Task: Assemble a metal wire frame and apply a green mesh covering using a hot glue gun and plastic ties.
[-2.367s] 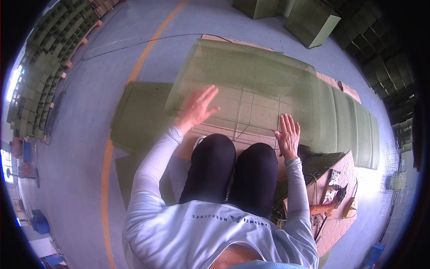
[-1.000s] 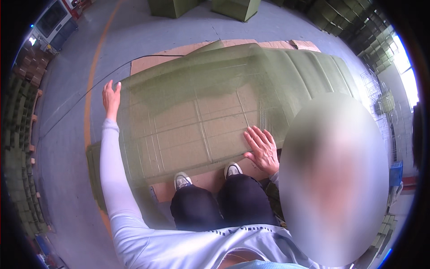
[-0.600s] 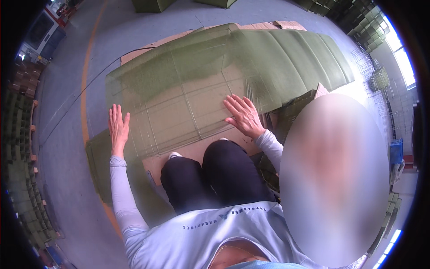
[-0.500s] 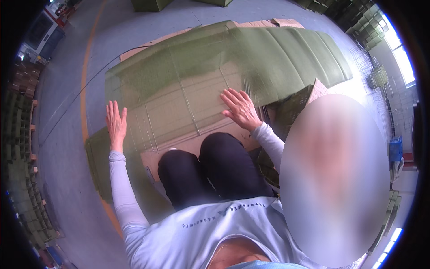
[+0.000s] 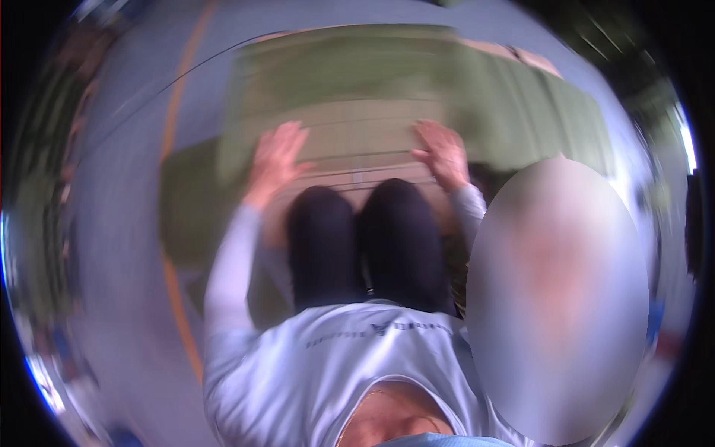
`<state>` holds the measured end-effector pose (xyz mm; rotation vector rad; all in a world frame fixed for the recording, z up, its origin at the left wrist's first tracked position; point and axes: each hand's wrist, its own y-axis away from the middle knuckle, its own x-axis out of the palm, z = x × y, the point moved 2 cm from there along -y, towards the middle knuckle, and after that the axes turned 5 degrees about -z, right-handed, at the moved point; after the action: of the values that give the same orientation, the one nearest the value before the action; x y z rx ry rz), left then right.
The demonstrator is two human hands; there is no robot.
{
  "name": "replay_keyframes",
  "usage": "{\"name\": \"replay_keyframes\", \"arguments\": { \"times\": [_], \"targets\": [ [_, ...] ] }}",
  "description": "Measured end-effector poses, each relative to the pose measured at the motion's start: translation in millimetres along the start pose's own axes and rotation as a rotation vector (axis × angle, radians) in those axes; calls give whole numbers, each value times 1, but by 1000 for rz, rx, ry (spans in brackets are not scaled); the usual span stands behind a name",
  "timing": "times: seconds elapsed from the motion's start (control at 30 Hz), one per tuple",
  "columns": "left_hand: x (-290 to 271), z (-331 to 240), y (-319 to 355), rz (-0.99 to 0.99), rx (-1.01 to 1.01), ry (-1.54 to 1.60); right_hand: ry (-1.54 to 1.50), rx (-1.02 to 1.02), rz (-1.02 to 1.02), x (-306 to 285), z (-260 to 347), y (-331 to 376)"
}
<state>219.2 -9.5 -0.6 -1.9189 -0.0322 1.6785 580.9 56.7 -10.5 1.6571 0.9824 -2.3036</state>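
A sheer green mesh sheet [image 5: 339, 71] lies spread over brown cardboard [image 5: 357, 136] before my knees, with thin straight wires showing in it. Above the near left part of the sheet is my left hand [image 5: 278, 164], palm down, its fingers stretched out and blurred. My right hand [image 5: 443, 155] is flat with spread fingers over the near right part, beside the edge of a denser, folded green layer [image 5: 532, 104]. Neither hand grips anything. Blur hides whether the palms touch the mesh.
More green material [image 5: 192, 201] lies at the left, next to an orange floor line [image 5: 173, 123]. A dark cable [image 5: 205, 61] crosses the grey floor. Stacked green goods [image 5: 45, 186] stand along the far left. A person, blurred out, is close at my right.
My left hand has moved right, bringing both hands closer together. The right hand has shifted slightly right and away from me. The view has turned, and the wires now run crosswise.
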Motion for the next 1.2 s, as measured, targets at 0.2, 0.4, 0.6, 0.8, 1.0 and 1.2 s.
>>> {"name": "replay_keyframes", "arguments": {
  "times": [0.2,0.4,0.6,0.8,1.0,1.2],
  "targets": [
    [19,1,6,-33,-24,-69,122,-63,9,4,-8,7],
    [-1,2,17,-49,-22,-99,128,-67,21,6,6,-2],
    [1,4,15,-29,-1,-97,135,-72,3,5,7,-2],
    [9,-4,-3,-51,16,-85,80,6,0,-9,2,3],
    [4,9,18,-19,-31,-107,108,30,-36,1,4,5],
    [10,3,7,-4,-36,-88,189,107,-51,-8,-18,17]
  ]
}}
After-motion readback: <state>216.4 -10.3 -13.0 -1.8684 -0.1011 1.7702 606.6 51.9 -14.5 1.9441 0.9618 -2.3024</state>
